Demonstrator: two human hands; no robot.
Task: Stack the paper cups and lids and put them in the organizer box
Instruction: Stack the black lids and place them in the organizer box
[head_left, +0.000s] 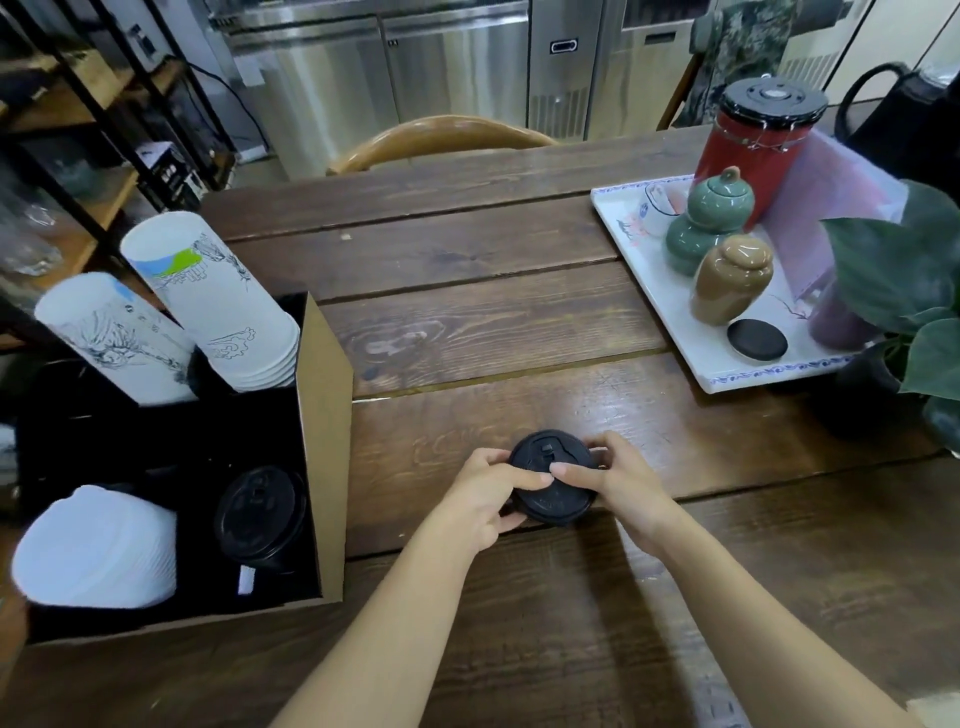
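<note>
Near centre of table: both hands pinching a black lid stack.
Left hand and right hand press in from opposite sides, fingertips closed on the rim, probably squaring the lids before boxing. Box sits just left, so the carry is short; it holds two cup stacks far, white lids and black lids near.

A stack of black lids is held between the left hand and the right hand above the wooden table. At the left, the organizer box is seen to contain two stacks of paper cups, white lids and black lids. A tray of jars is placed far right.
</note>
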